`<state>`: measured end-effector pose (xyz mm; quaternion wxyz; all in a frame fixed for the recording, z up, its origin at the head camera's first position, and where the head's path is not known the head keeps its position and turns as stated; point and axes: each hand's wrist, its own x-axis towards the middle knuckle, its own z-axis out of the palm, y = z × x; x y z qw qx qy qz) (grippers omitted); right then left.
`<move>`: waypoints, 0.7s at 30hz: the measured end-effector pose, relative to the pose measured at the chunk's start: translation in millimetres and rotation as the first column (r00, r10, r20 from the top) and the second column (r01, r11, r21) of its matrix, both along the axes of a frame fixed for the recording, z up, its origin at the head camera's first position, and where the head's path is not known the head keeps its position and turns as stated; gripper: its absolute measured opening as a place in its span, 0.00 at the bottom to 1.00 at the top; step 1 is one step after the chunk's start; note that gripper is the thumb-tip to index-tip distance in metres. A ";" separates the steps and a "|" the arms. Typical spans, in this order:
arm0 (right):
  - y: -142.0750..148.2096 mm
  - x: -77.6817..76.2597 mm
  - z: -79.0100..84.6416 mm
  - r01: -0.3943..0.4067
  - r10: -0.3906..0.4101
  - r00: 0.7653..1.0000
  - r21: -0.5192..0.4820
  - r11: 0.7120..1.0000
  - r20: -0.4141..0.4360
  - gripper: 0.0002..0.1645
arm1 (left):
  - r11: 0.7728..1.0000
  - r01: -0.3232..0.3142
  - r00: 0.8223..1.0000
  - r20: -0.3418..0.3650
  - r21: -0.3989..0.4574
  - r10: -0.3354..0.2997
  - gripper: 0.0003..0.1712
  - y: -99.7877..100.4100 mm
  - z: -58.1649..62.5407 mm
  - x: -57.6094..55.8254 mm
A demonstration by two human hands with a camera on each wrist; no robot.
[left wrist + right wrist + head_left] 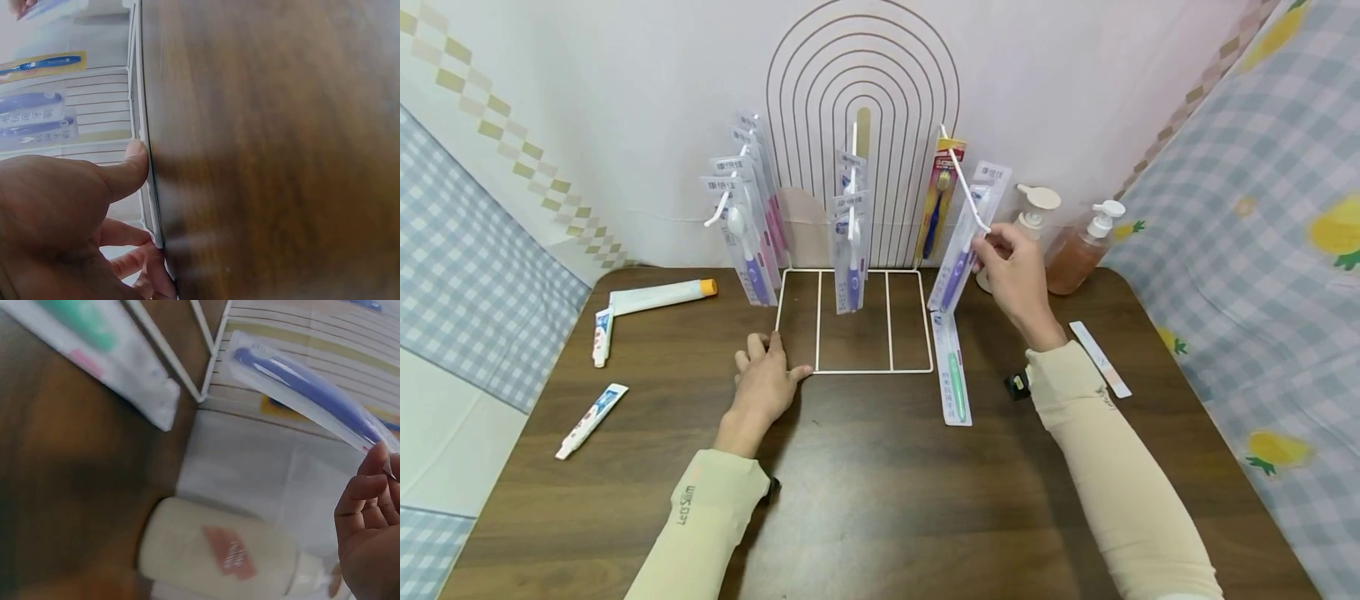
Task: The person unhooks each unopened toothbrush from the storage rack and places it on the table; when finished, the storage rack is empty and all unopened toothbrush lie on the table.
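Observation:
My right hand (pixel 1015 271) pinches the edge of a packaged purple toothbrush (pixel 958 265) by the tip of the right prong (pixel 967 196) of a white wire rack (pixel 874 372). In the right wrist view, its clear pack (pixel 312 387) slants away from the fingertips; whether it hangs on the prong I cannot tell. My left hand (pixel 763 379) rests at the rack's front left corner, thumb against the front bar, fingers spread. Packaged toothbrushes hang on the left prong (pixel 718 208) and the middle prong (pixel 853 221). A yellow-carded blue toothbrush (pixel 938 200) hangs farther back on the right.
A packaged green toothbrush (pixel 953 375) lies right of the rack, and a narrow flat pack (pixel 1100 358) lies farther right. Two pump bottles, one cream (pixel 1032 212) and one amber (pixel 1078 254), stand behind my right hand. Toothpaste tubes (pixel 658 297) lie at the left.

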<state>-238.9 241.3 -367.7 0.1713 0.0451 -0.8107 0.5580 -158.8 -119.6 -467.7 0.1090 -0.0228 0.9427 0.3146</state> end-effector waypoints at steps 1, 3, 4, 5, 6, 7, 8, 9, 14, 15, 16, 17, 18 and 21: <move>3.7 1.9 -3.8 0.006 -0.006 1.000 0.008 1.000 0.011 0.14 | 1.000 0.002 1.000 0.002 -0.002 -0.002 0.55 0.5 0.2 0.1; 10.9 5.6 -12.3 0.017 -0.019 0.999 0.034 0.999 0.040 0.15 | 1.000 0.006 1.000 0.005 -0.008 -0.006 0.55 1.3 1.5 0.7; 15.0 7.3 -17.0 0.023 -0.026 0.998 0.052 0.998 0.057 0.16 | 1.000 0.008 1.000 0.005 -0.010 -0.008 0.54 1.5 1.6 0.7; 18.8 9.2 -21.9 0.028 -0.033 0.997 0.071 0.997 0.074 0.16 | 1.000 0.009 1.000 0.003 -0.013 -0.009 0.54 1.6 1.7 0.7; 22.6 11.2 -26.6 0.031 -0.040 0.995 0.094 0.995 0.092 0.16 | 1.000 0.008 1.000 0.001 -0.007 -0.008 0.54 1.9 1.2 0.7; 26.1 13.0 -31.4 0.030 -0.043 0.993 0.118 0.993 0.113 0.17 | 1.000 0.011 1.000 0.000 -0.014 -0.011 0.54 1.5 0.8 0.1; 29.6 14.7 -36.4 0.029 -0.049 0.990 0.147 0.989 0.134 0.17 | 1.000 0.013 1.000 -0.002 -0.018 -0.013 0.54 1.3 0.7 -0.5; 33.2 16.5 -41.5 0.025 -0.053 0.986 0.173 0.985 0.157 0.17 | 1.000 0.014 1.000 -0.006 -0.016 -0.014 0.54 1.2 -0.2 -1.2; 46.1 23.7 -64.4 -0.012 -0.052 0.961 0.231 0.973 0.270 0.17 | 1.000 0.009 1.000 -0.012 -0.004 -0.009 0.53 1.3 -1.3 -0.7; 47.7 24.9 -68.4 -0.020 -0.051 0.953 0.230 0.973 0.297 0.18 | 1.000 0.006 1.000 -0.012 0.001 -0.006 0.53 1.2 -1.7 -0.2; 48.8 26.1 -72.1 -0.028 -0.049 0.945 0.228 0.973 0.323 0.18 | 1.000 0.006 1.000 -0.010 -0.001 -0.006 0.53 1.3 -1.4 0.6; 49.9 27.2 -75.5 -0.033 -0.048 0.936 0.223 0.974 0.348 0.19 | 1.000 0.006 1.000 -0.007 -0.004 -0.006 0.53 1.1 -1.4 1.0; 50.6 28.2 -78.6 -0.038 -0.047 0.926 0.219 0.975 0.373 0.20 | 1.000 0.008 1.000 -0.005 -0.005 -0.008 0.52 0.9 -1.5 1.3; 51.9 30.4 -84.6 -0.054 -0.036 0.899 0.192 0.980 0.437 0.21 | 1.000 0.004 1.000 -0.003 0.002 -0.004 0.53 1.5 0.2 2.3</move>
